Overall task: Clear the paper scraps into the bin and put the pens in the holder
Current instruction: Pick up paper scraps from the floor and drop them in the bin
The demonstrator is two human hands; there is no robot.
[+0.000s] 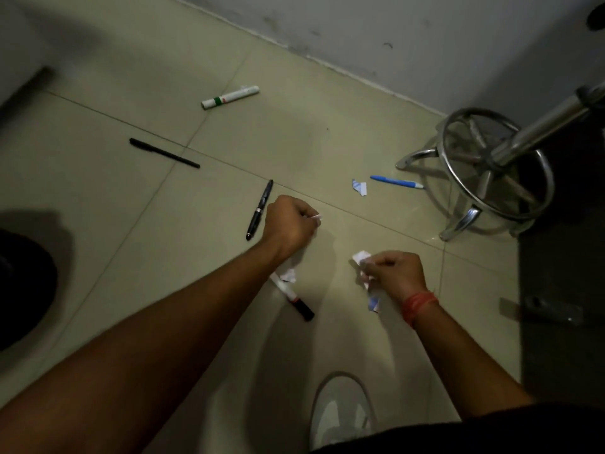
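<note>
Item: scrap collection, floor, mid-frame.
Our left hand [289, 226] and right hand [394, 273] each fisted on paper scraps [360, 258]; overfull fists may shed pieces.

Tile floor [98, 204]; pens [164, 153], paper scraps [359, 187], stool base [471, 172].

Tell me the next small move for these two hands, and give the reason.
Probably reach the left hand forward and to the right to the small white-and-blue paper scrap on the tiled floor beside the blue plastic pen. Both fists look closed on crumpled white paper, the right hand too, and that scrap lies loose. No bin is clearly in view.
</note>
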